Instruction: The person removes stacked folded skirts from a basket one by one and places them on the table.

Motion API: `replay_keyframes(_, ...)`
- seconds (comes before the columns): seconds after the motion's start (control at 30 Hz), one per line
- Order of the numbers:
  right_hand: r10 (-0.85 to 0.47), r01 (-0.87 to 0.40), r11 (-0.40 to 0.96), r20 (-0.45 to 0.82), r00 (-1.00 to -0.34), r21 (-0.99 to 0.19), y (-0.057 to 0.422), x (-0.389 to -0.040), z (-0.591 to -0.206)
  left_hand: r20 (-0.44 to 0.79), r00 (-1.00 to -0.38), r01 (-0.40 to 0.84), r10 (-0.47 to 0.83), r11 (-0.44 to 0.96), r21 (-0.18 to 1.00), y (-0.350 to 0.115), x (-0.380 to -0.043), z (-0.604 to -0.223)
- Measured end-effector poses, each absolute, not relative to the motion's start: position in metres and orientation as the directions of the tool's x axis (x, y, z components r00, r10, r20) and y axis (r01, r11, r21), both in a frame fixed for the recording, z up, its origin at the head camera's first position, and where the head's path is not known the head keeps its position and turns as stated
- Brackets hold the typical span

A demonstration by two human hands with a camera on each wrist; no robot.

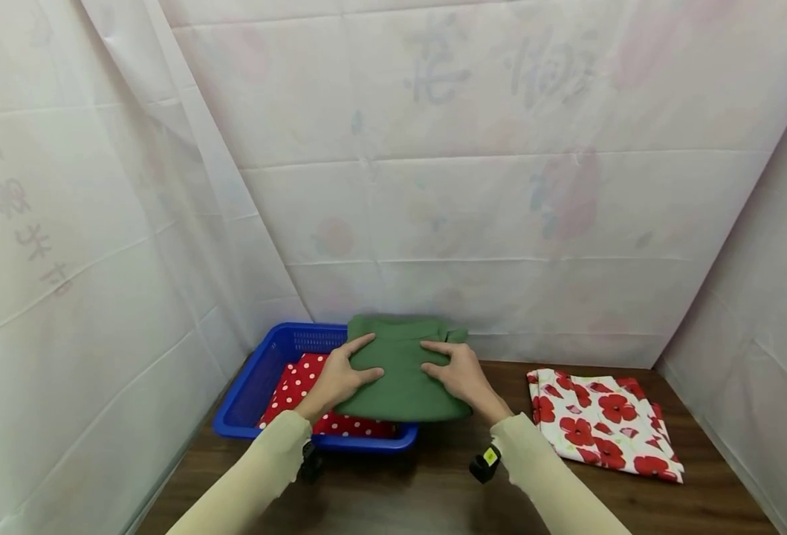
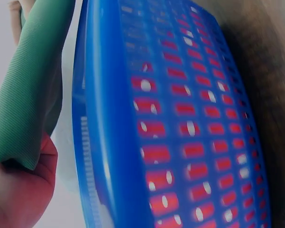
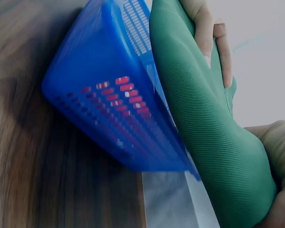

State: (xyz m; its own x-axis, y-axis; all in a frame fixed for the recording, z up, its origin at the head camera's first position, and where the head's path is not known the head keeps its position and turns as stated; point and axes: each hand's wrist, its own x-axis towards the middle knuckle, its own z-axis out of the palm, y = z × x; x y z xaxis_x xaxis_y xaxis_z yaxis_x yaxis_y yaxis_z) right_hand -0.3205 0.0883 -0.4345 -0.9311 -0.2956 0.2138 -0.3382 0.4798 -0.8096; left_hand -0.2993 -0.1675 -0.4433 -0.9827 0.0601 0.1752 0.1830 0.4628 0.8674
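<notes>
Both hands hold a folded green ribbed cloth point(image 1: 403, 379) by its sides, above the right part of a blue plastic basket point(image 1: 235, 416). My left hand point(image 1: 339, 379) grips the cloth's left side, with the thumb and index finger lying on top. On the opposite side, my right hand point(image 1: 463, 375) grips it the same way. The cloth hides the fingers beneath it. Inside the basket lies a red cloth with white dots point(image 1: 293, 386), partly covered by the green one. Through the basket's holes, the dotted cloth also shows in the left wrist view.
A folded white cloth with red flowers point(image 1: 600, 423) lies at the right of the brown wooden table point(image 1: 406, 483). Pale printed curtains point(image 1: 467, 208) hang close behind the table and along both sides.
</notes>
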Motion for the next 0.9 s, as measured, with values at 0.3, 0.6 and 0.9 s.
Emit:
replay_keyframes(0.3, -0.259, -0.314, 0.527, 0.203, -0.944, -0.79, 0.115, -0.318, -0.437, 0.192, -0.976, 0.219, 0.105, 0.504, 0.835, -0.138, -0.302, -0.441)
replay_keyframes(0.6, -0.197, -0.321, 0.575, 0.253, -0.947, -0.752, 0.142, -0.321, -0.452, 0.219, -0.965, 0.263, 0.147, 0.596, 0.759, -0.096, -0.304, -0.431)
replay_keyframes(0.9, -0.134, -0.271, 0.628, 0.242, -0.961, -0.73, 0.162, -0.324, -0.468, 0.252, -0.954, 0.293, 0.162, 0.684, 0.668, -0.054, -0.307, -0.434)
